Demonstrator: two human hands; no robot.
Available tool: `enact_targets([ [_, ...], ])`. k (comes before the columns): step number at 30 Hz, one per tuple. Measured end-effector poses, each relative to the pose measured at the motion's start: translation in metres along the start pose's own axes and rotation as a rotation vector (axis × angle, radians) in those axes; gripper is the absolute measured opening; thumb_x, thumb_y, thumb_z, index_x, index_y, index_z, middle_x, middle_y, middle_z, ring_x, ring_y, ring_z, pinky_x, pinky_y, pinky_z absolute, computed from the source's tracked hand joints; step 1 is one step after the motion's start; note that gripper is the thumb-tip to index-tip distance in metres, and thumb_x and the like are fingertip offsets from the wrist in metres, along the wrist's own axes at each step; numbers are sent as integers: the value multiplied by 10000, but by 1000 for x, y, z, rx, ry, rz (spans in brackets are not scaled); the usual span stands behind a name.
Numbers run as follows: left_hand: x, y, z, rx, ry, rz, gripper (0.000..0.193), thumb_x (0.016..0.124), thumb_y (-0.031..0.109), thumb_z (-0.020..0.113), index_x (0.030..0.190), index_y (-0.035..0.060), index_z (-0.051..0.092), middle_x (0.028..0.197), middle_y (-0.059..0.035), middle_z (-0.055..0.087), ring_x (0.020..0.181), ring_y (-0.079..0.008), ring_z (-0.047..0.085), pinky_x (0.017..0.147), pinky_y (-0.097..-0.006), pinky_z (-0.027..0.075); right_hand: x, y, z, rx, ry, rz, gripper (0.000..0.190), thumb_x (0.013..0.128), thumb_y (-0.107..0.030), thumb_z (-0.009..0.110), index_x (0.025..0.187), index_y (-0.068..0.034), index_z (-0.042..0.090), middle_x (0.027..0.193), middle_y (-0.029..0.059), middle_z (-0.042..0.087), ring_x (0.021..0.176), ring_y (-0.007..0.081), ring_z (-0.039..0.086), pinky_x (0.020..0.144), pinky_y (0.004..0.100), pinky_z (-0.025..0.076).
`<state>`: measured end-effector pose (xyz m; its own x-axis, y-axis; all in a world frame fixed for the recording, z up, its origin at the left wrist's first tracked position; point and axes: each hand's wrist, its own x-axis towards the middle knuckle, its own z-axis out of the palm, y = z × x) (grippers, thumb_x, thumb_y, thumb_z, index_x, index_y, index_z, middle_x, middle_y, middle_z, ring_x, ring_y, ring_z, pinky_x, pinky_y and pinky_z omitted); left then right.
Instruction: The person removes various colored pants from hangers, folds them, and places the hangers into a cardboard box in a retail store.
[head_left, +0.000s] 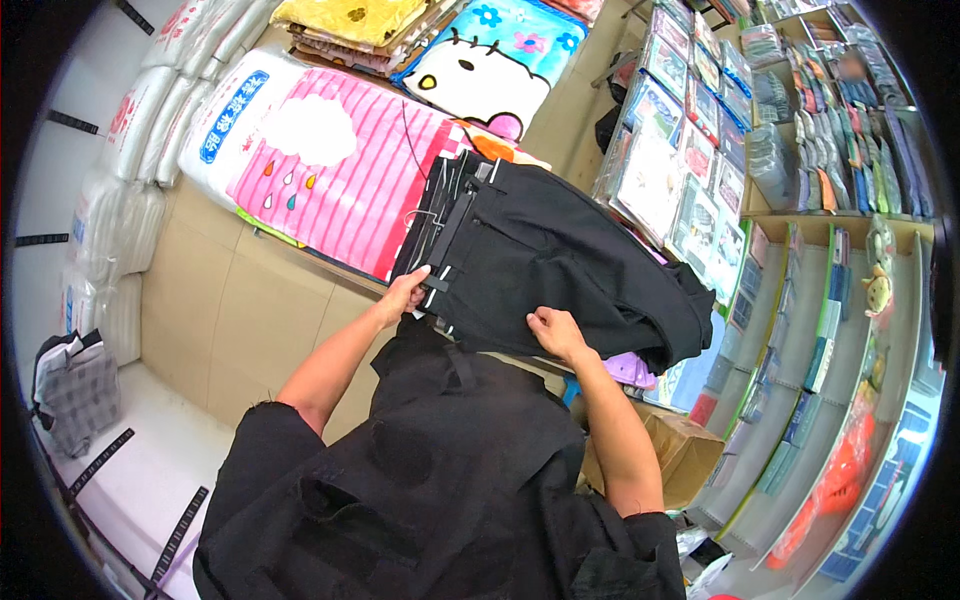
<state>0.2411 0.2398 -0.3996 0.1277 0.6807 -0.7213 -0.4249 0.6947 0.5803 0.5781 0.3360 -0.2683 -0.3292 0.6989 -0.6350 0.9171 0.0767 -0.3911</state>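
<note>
Black trousers (555, 255) lie stacked across a low display surface, their waistbands toward the left, with several clip hangers attached. My left hand (409, 291) grips the near end of a clip hanger (436, 283) at the waistband of the top pair. Over the near edge of the trousers, my right hand (555, 330) rests with its fingers curled on the cloth; whether it pinches the fabric I cannot tell. A metal hanger hook (424, 217) sticks out on the left side of the stack.
Left of the trousers lies a pink striped blanket (337, 180) beside white packaged bedding (217, 135). Folded blankets (487, 60) are at the top. Packaged goods (690, 150) and shelves (817, 225) line the right; a cardboard box (679, 454) stands below right.
</note>
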Motion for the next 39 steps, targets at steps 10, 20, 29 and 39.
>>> enact_targets([
  [10, -23, 11, 3, 129, -92, 149, 480, 1007, 549, 615, 721, 171, 535, 636, 101, 371, 542, -40, 312, 498, -259, 232, 10, 21, 22, 10, 67, -79, 376, 980, -344, 595, 921, 14, 692, 816, 206, 710, 825, 381, 703, 770, 449, 529],
  [20, -47, 9, -22, -122, 208, 196, 502, 1003, 598, 581, 756, 177, 462, 607, 76, 378, 479, -51, 311, 460, -243, 227, 6, 19, 39, 78, 86, -2, 377, 962, -355, 586, 932, 4, 698, 889, 260, 706, 909, 458, 682, 817, 503, 526],
  [29, -77, 16, -26, 91, 277, 394, 391, 1045, 406, 590, 772, 135, 523, 655, 75, 419, 568, -35, 351, 504, -253, 270, -13, 43, 74, 380, 173, 117, 355, 1013, -301, 595, 871, 17, 664, 768, 100, 718, 677, 171, 697, 661, 335, 552],
  [39, -113, 55, 77, 725, -88, 592, 377, 942, 295, 703, 758, -14, 589, 600, -46, 459, 567, -94, 442, 524, -331, 375, -98, 71, 77, 551, 209, 260, 325, 981, -304, 636, 880, 2, 674, 786, 89, 714, 695, 180, 708, 674, 343, 546],
])
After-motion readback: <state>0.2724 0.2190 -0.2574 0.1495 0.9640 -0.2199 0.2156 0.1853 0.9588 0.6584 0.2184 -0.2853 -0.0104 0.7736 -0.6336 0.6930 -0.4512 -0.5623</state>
